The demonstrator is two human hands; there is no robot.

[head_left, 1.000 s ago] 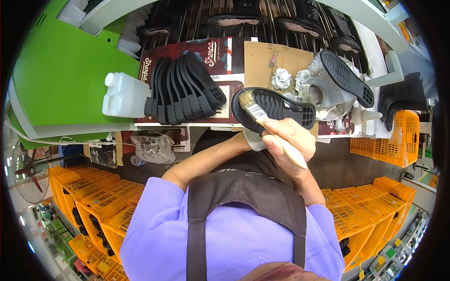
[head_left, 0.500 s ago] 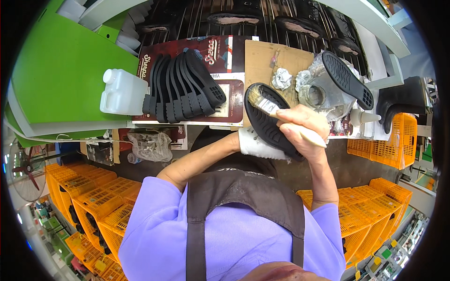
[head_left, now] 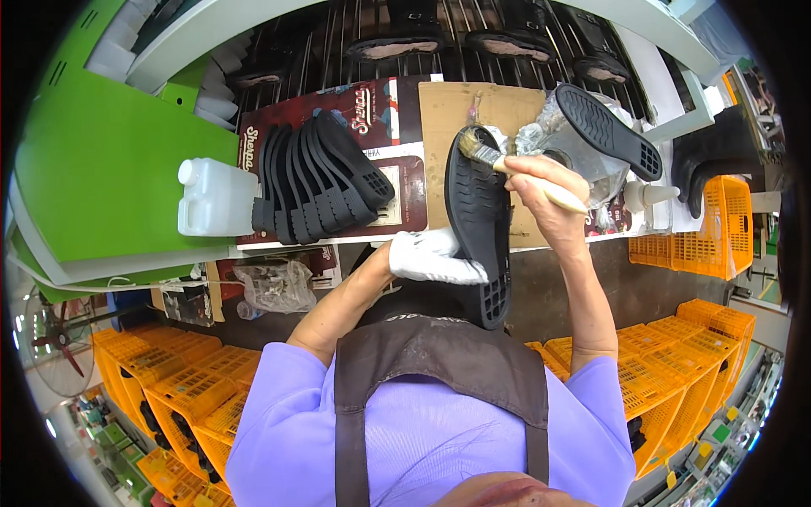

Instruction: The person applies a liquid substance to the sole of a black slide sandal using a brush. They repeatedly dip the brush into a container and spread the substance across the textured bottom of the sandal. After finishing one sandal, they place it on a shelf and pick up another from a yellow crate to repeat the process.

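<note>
My left hand [head_left: 432, 256], in a white glove, grips a black rubber shoe sole [head_left: 479, 221] by its edge and holds it upright over the bench. My right hand [head_left: 545, 196] is closed around the pale handle of a small brush [head_left: 483, 153]. The bristles touch the sole's far end. A row of several black soles [head_left: 319, 184] leans together on a maroon card to the left. Another black sole [head_left: 610, 131] lies tilted on a clear container at the right.
A white plastic jug [head_left: 213, 198] stands at the left beside a green panel [head_left: 110, 182]. A cardboard sheet [head_left: 460, 114] covers the bench behind the sole. Orange crates [head_left: 177, 384] stack on the floor on both sides. A rack with shoes [head_left: 422, 38] runs along the back.
The sole has been turned from lying crosswise to standing upright. My right hand moved the brush from its near side up to its far end.
</note>
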